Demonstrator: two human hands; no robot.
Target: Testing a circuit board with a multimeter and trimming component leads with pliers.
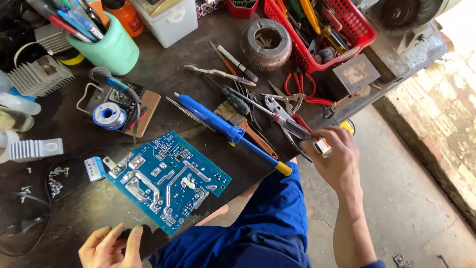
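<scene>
A blue circuit board (168, 179) lies solder side up near the front edge of the dark workbench (74, 213). My left hand (110, 247) rests at that edge just below the board, fingers curled round a small dark object that is mostly hidden. My right hand (337, 158) is at the bench's right edge, pinching a small white and orange part (323, 146) beside a clear-handled screwdriver (285, 121). A blue desoldering pump (225, 130) with a yellow tip lies diagonally between board and right hand.
A brush (245, 126), pliers (297, 92) and tweezers lie at centre right. A red basket (342, 30) of tools, a mint pen cup (111, 49), a solder spool (109, 115), heat sinks (37, 77) and loose screws (54, 181) surround the board. My blue-clad leg (267, 223) is below.
</scene>
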